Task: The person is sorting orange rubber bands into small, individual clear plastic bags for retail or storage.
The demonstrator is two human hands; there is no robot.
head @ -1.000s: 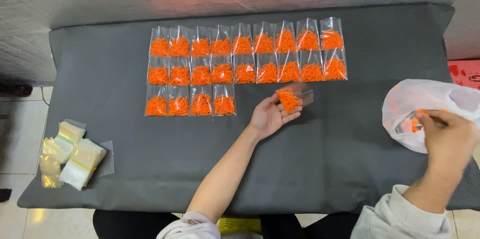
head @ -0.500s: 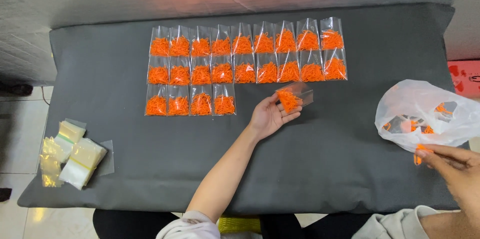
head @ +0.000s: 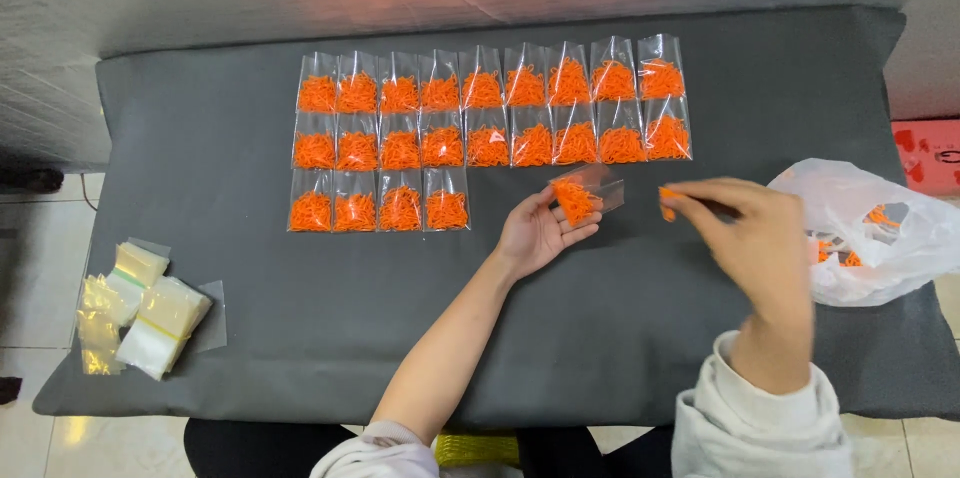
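A small clear bag [head: 585, 196], partly filled with orange pieces, is held open in the left hand [head: 535, 233] above the dark tabletop [head: 650, 338], just right of the rows of filled bags [head: 480, 128]. The right hand [head: 755, 238] has been brought back from the white plastic bag [head: 870, 233], with an orange piece [head: 667, 200] now pinched in its fingertips, close to the bag's mouth. Empty bags [head: 145, 308] are stacked at the left edge.

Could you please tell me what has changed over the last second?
The right hand left the white plastic bag and moved left toward the small bag, pinching orange pieces. The left hand kept holding that bag; the rows of filled bags stayed put.
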